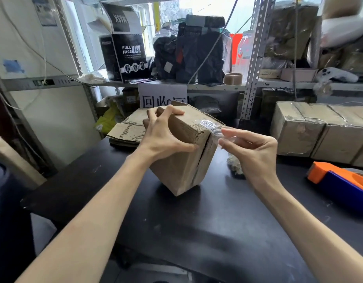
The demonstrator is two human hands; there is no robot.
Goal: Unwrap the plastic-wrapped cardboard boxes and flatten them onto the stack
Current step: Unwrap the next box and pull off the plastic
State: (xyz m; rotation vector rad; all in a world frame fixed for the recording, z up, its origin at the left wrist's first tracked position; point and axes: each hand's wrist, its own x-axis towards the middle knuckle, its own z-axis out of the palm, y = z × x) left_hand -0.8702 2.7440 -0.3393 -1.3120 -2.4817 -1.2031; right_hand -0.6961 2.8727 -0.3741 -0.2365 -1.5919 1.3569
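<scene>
- Box [182, 168] stands tilted on one low corner on the table [197, 221], mid-front; left hand [164, 131] grips it, fingers spread over the top edge, thumb on the near face
- Right hand [252, 152] pinches a strip of film [212, 127] between thumb and fingertips, just beside the box's upper right corner; the strip runs taut to that corner
- Risk, my judgement: the film looks thin and stretchy, so a sharp tug could make it neck and snap at the pinch, leaving a scrap stuck on the top face
- Risk: the box balances on one corner on a smooth dark top, so a sideways pull could twist it out of the left grip or skid it
- Risk: the corner where the film clings is frayed with flutes showing, so the film might tear away the paper skin instead of letting go
- Box: brown corrugated, matte, scuffed, soft-edged; the near seam gapes as a dark slit
- Film: clear, glossy, wrinkled into a rope near the pinch
- Stack [125, 131] of flat cardboard lies behind the box, to the left, edges ragged
- Wrapped boxes [319, 135] sit well apart on the right, shiny under their wrap
- Crumpled wad [234, 166] of plastic lies on the table behind the right hand
</scene>
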